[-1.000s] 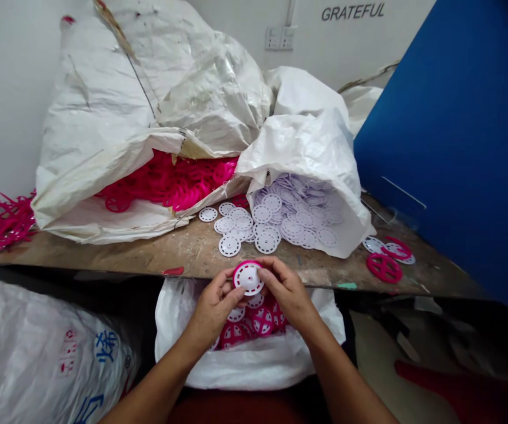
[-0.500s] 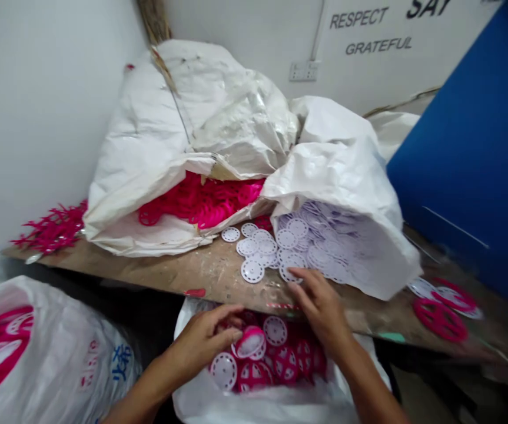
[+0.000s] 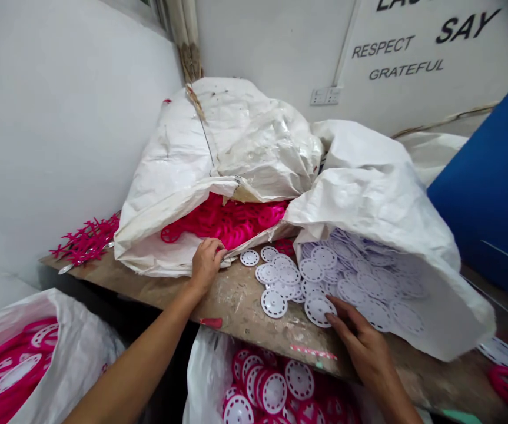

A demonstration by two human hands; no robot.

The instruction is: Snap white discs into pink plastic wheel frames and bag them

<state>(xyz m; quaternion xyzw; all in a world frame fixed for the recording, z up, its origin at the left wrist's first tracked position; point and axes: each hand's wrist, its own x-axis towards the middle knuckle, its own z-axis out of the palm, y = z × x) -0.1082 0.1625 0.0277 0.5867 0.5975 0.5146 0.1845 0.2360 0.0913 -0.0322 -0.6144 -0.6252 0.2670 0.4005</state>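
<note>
My left hand (image 3: pixel 208 262) is at the mouth of the left white sack (image 3: pixel 160 156), its fingers curled at the lower rim beside pink plastic rings (image 3: pixel 231 221). What lies under those fingertips is hidden. Between the thumb and fingers of my right hand (image 3: pixel 362 338) is the edge of a white slotted disc (image 3: pixel 319 309), resting near the front of the board. More white discs (image 3: pixel 286 275) lie loosely in front of the right sack (image 3: pixel 368 194), which is full of them. Below the board, an open white bag (image 3: pixel 205 377) contains pink pieces with white discs on them.
At lower left another white bag (image 3: pixel 81 335) holds pink and white pieces. Pink branched plastic bits (image 3: pixel 88 238) lie at the left end of the brown board (image 3: pixel 236 324). A blue panel (image 3: pixel 496 182) stands at the right, and a wall socket (image 3: pixel 325 96) is behind.
My left hand has left the bag below and reached up to the left sack's mouth. My right hand now grips a disc at the board's front. The view has shifted.
</note>
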